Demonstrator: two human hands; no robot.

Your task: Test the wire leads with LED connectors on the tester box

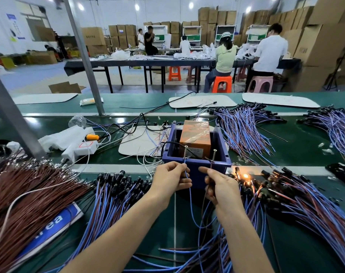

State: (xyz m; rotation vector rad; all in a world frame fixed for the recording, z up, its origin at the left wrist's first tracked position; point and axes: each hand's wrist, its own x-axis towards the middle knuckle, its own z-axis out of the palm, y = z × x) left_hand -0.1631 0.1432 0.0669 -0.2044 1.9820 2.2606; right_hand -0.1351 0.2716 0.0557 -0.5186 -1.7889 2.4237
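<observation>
Pinching one blue lead [191, 205], one brown lead [211, 165]

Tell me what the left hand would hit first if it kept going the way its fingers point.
Probably the near wall of the tester box, right ahead of the left hand, whose pinched blue wire reaches the left screw. Depth is unclear.
</observation>
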